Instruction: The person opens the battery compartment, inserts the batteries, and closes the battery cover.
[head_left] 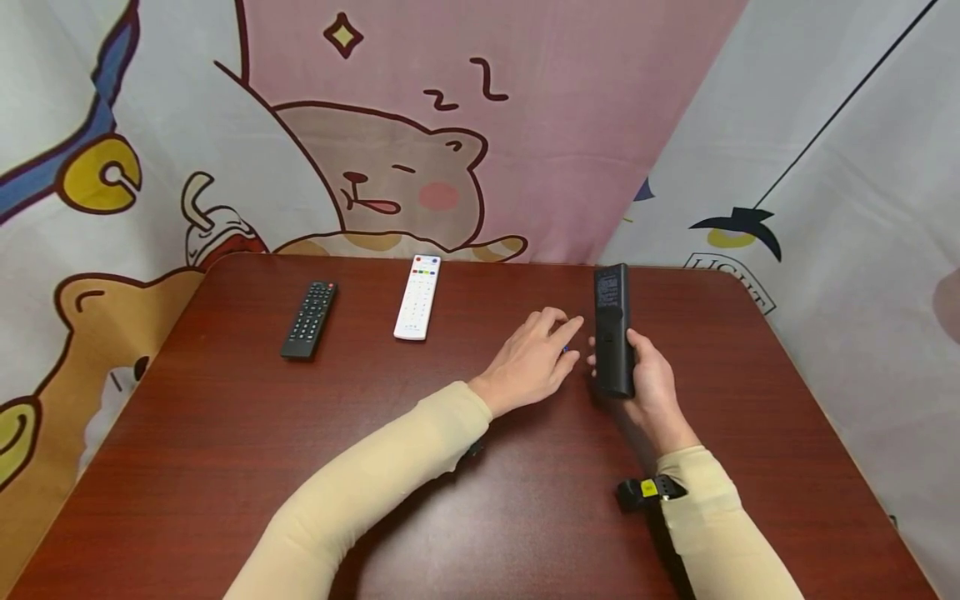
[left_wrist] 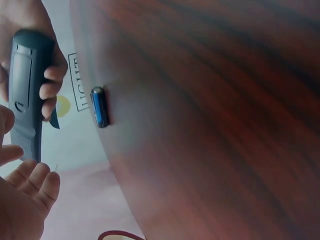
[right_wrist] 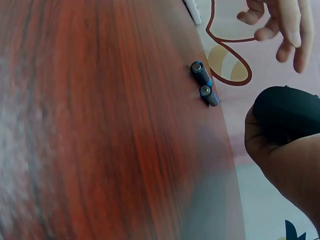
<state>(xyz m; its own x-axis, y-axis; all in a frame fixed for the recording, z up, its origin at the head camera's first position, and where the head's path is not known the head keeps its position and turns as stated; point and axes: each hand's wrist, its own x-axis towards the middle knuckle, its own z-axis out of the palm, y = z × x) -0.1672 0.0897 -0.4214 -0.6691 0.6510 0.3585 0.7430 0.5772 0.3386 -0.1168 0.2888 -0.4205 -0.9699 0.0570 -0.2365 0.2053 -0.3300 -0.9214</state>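
Observation:
My right hand (head_left: 654, 387) grips a black remote control (head_left: 615, 354) by its lower half, above the right side of the table. Its back faces up, with a printed label near the far end and the battery cover (left_wrist: 21, 75) in place. To its left hovers my left hand (head_left: 528, 358), fingers apart and loosely bent, holding nothing. In the right wrist view two batteries, one (right_wrist: 201, 74) just beyond the other (right_wrist: 209, 96), lie on the tabletop. The left hand mostly hides them from the head camera.
Further left on the brown table (head_left: 525, 500) lie a white remote (head_left: 417, 300) and a smaller black remote (head_left: 310, 321), both buttons up. A patterned curtain (head_left: 570, 125) hangs behind the table's far edge.

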